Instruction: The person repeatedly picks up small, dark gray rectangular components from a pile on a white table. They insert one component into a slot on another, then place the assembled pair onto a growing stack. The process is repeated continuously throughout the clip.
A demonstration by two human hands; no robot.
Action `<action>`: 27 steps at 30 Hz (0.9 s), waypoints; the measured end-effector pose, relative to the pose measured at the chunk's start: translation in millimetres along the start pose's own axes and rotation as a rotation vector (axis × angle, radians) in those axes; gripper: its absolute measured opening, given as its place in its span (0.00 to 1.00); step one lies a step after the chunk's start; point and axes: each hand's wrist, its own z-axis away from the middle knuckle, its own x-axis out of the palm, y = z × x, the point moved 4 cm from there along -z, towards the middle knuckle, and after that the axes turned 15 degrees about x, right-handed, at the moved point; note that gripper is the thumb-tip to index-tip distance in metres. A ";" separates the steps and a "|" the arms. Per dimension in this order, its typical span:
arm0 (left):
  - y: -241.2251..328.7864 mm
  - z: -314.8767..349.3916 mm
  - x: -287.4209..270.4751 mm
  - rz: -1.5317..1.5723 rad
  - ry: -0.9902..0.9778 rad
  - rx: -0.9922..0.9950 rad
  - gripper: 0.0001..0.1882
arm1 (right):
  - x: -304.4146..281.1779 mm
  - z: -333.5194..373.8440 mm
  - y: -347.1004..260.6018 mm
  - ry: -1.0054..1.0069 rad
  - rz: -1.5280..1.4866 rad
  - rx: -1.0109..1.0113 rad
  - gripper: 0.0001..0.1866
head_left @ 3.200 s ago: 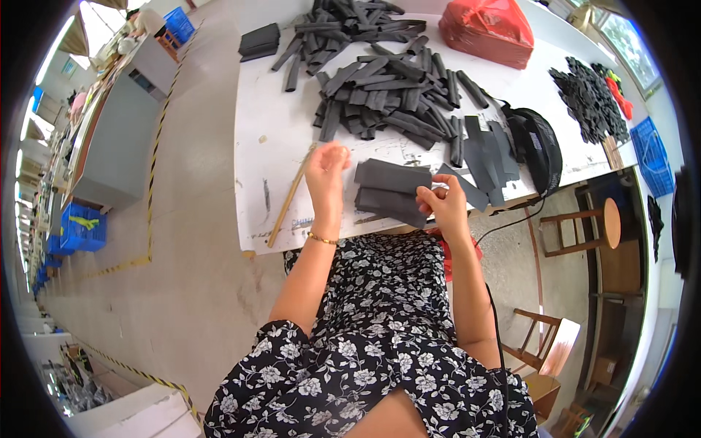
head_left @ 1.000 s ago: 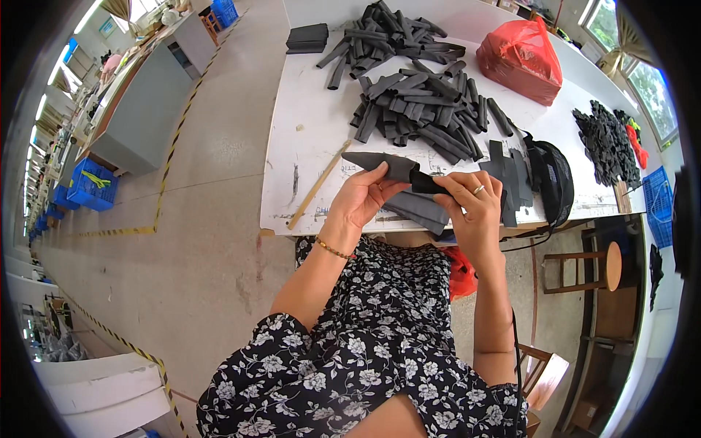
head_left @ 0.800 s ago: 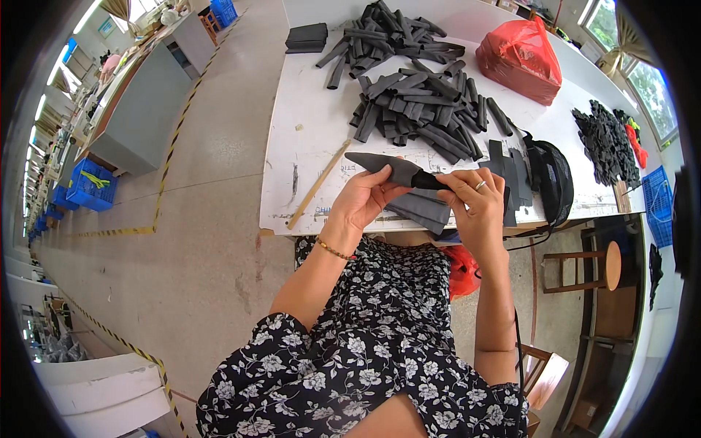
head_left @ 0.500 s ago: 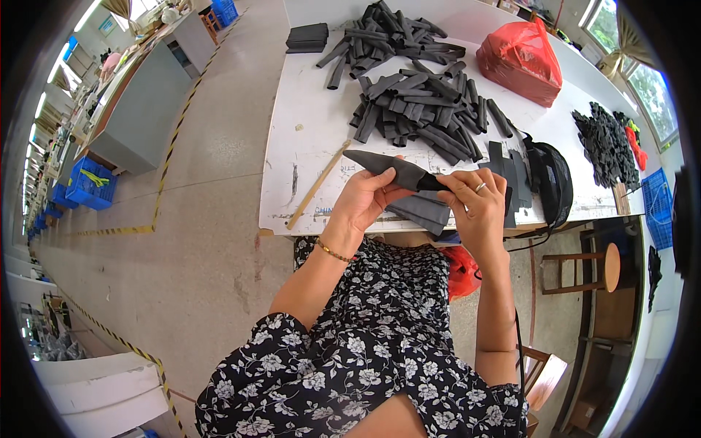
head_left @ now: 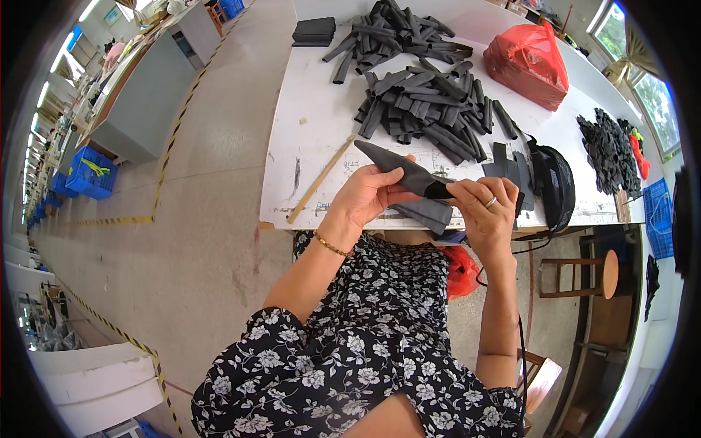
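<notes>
Above the table's near edge, both hands hold a dark grey fabric sleeve [head_left: 387, 160], its pointed end toward the upper left. My left hand [head_left: 365, 197] pinches the sleeve's middle between thumb and fingers. At the right end, the closed fingers of my right hand [head_left: 485, 212] grip its rim, where a black inside shows. Under the hands lie flat dark grey fabric pieces [head_left: 423, 213], partly covered. A thin wooden stick [head_left: 321, 179] rests left of my left hand. Beyond the hands spreads a heap of rolled dark fabric tubes [head_left: 423, 109].
A neat dark stack [head_left: 314, 31] and a red plastic bag [head_left: 527, 64] sit at the back of the white table [head_left: 299, 102]. To the right are a black pouch [head_left: 549, 186] and a pile of dark scraps [head_left: 606, 150]. A wooden stool [head_left: 609, 274] stands lower right.
My right hand has shifted slightly right and down, and more of the sleeve's black inside shows beside it. My left hand keeps its pinch. The whole view has shifted a little.
</notes>
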 end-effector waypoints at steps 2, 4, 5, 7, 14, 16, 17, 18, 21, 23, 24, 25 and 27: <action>-1.4 -1.6 3.9 -0.034 -0.011 0.013 0.20 | -0.4 2.0 0.6 0.016 0.030 0.010 0.17; -2.1 1.8 12.7 -0.075 -0.013 0.078 0.20 | 0.2 5.0 0.8 0.039 0.059 0.025 0.17; -1.6 4.6 18.9 -0.097 -0.015 0.110 0.21 | 2.0 7.1 0.4 0.055 0.072 0.035 0.17; -0.1 9.3 28.8 -0.148 -0.021 0.186 0.22 | 8.0 12.5 1.1 0.090 0.095 0.051 0.17; 5.1 16.5 33.0 -0.281 0.003 0.316 0.23 | 20.6 22.0 -6.1 0.148 0.086 0.143 0.21; 5.3 16.6 31.8 -0.257 0.034 0.309 0.24 | 23.0 24.3 -3.6 0.153 0.075 0.143 0.21; 4.9 16.1 32.1 -0.241 0.058 0.306 0.24 | 23.5 25.5 -3.0 0.154 0.071 0.142 0.21; 3.7 15.8 32.4 -0.226 0.081 0.302 0.25 | 24.6 26.1 -3.3 0.156 0.063 0.143 0.21; -9.0 13.1 28.4 -0.337 0.138 0.403 0.28 | 31.3 26.2 -7.4 0.162 0.055 0.143 0.22; -21.2 16.1 30.9 -0.326 0.171 0.440 0.29 | 36.9 27.2 -11.5 0.166 0.068 0.141 0.25; -23.9 18.3 31.5 -0.321 0.188 0.459 0.30 | 39.6 28.1 -10.9 0.138 0.039 0.185 0.27; -22.7 20.0 30.3 -0.323 0.195 0.461 0.31 | 41.7 30.0 -10.6 0.111 0.009 0.228 0.28; -19.0 21.2 33.6 -0.358 0.193 0.475 0.26 | 49.5 39.5 -7.3 0.008 -0.142 0.299 0.31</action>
